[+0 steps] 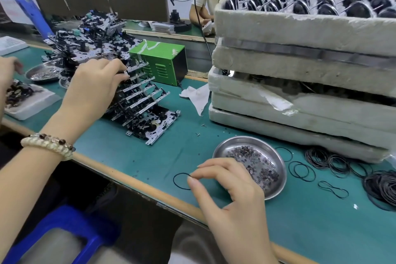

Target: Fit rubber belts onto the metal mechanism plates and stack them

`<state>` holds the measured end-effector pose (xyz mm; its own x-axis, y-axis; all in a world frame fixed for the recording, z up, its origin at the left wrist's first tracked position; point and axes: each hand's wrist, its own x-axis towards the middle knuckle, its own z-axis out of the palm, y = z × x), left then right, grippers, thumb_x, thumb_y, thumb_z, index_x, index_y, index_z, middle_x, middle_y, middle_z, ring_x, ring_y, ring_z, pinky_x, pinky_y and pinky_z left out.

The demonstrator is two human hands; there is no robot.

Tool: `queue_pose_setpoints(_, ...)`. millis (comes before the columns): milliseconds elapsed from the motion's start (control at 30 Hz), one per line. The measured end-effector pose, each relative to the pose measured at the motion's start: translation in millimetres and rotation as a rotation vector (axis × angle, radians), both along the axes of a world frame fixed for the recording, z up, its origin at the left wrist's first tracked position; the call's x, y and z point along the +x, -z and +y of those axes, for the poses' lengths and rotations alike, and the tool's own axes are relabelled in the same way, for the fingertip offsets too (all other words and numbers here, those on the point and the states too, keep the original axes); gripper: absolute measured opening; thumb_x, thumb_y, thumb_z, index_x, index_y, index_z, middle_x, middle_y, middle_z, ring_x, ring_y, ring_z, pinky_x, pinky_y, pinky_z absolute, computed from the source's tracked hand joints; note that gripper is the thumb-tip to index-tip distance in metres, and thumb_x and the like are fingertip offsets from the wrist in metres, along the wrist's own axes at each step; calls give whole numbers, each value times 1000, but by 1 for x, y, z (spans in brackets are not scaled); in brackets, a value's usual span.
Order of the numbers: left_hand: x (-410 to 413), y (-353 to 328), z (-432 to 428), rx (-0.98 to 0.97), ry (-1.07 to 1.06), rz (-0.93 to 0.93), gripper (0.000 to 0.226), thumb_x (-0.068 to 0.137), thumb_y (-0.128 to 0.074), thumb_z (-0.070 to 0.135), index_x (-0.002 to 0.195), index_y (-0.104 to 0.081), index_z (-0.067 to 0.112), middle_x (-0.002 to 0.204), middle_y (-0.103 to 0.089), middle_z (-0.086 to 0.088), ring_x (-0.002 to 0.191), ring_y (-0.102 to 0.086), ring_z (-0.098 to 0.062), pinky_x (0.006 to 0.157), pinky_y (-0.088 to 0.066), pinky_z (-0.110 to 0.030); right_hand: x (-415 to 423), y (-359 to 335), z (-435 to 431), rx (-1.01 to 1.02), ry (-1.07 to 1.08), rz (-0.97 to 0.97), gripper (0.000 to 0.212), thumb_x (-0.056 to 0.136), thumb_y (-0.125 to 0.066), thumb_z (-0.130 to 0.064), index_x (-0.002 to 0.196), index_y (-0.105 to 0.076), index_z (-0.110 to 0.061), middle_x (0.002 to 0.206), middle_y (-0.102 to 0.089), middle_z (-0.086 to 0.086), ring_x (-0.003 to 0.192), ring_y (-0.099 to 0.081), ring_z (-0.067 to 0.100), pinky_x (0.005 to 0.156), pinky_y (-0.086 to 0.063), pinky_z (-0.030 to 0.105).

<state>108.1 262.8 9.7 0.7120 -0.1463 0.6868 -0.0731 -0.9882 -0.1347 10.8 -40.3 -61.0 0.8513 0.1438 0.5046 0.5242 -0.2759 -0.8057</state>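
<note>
A leaning stack of metal mechanism plates (145, 100) stands on the green mat left of centre. My left hand (96, 85) reaches over it, fingers curled round the top plate at the stack's upper end. My right hand (227, 191) is near the front edge and pinches a thin black rubber belt (180, 181) between thumb and forefinger; the belt's loop lies on the mat. Several loose belts (334, 165) are scattered at the right, below the foam trays.
A steel dish of small washers (252, 163) sits just beyond my right hand. Stacked foam trays (300, 83) fill the right side. A green box (162, 60), a heap of more plates (90, 36), another dish (40, 73), another person's hand (9, 68).
</note>
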Motion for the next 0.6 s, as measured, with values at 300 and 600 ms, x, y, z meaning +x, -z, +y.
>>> queue_pose_setpoints(300,-6,5,-6,15,12,-78,23,104,-51,9,95,-66,-7,77,-62,-27,68,-58,-42,66,-48,-52,-4,5,5,-3,11,-12,3,77,-75,-27,76,-72,-29,87,-64,-15,91,-62,8,79,-42,15)
queue_pose_setpoints(600,-5,16,-15,65,-31,-192,19,101,-51,-1,93,-68,-4,80,-63,-25,68,-57,-39,67,-42,-47,-7,6,10,-6,3,-28,4,77,-75,-27,75,-72,-27,86,-63,-15,91,-62,8,80,-43,16)
